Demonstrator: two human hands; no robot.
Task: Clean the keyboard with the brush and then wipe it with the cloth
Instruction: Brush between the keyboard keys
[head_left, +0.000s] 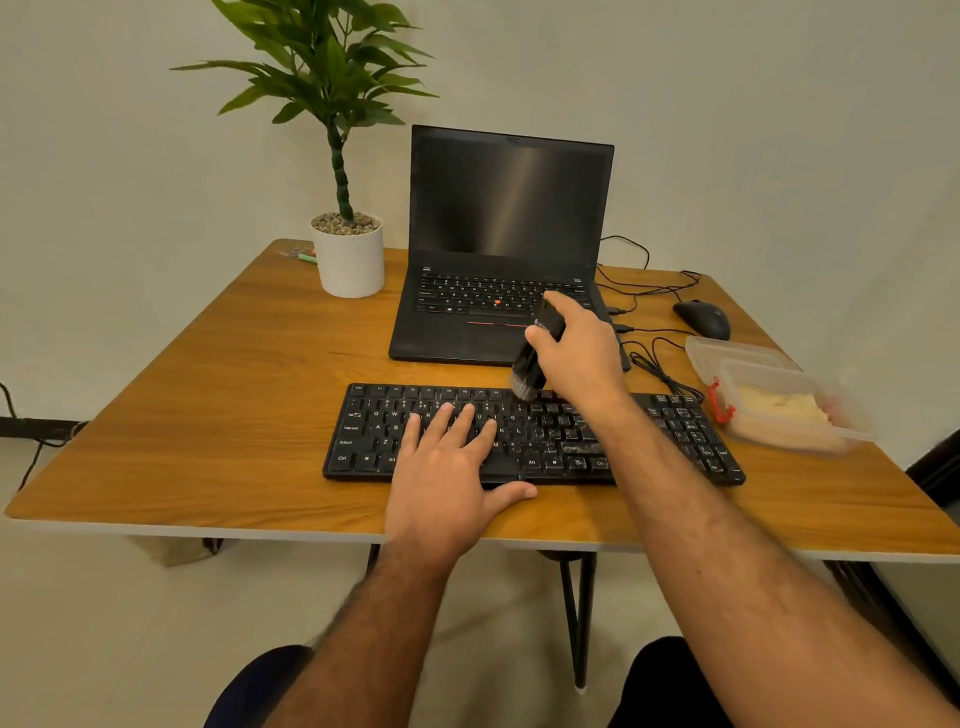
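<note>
Keyboard (535, 434) lies at the near centre of the wooden table (208, 415), before the laptop (498, 249). Left hand (452, 478) rests flat on the keys, fingers spread. Right hand (576, 348) grips the brush (532, 358), bristles meeting the top key row.

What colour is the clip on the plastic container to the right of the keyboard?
Red. The clip sits on the near-left end of the clear plastic container, seen in the head view.

Glossy wood-grain table (208, 395), matt black plastic keyboard (675, 431), clear plastic container (779, 410), smooth white pot (350, 265)
</note>
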